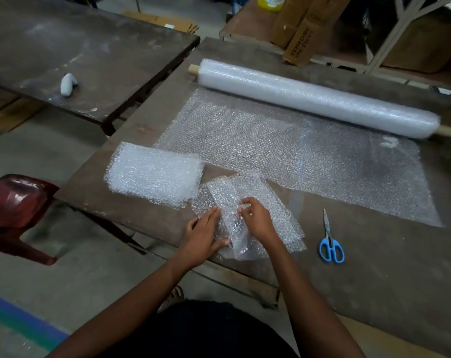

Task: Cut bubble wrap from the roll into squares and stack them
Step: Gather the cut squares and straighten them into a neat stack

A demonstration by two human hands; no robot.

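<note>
A long bubble wrap roll (320, 98) on a wooden core lies across the far side of the brown table (387, 267). Its unrolled sheet (309, 156) spreads toward me. A stack of cut squares (154, 173) sits at the table's left edge. Near the front edge lie loose cut pieces (268, 210), partly overlapping. My left hand (203, 235) presses flat on their left side with straight fingers. My right hand (255, 217) pinches the top piece's edge between thumb and fingertips. Blue-handled scissors (330, 241) lie closed on the table to the right.
A second dark table (90, 47) stands to the left with a small white object (68, 84) on it. A red plastic chair (17, 210) is by the table's left corner. Cardboard boxes (304, 24) and a shelf frame stand behind the roll.
</note>
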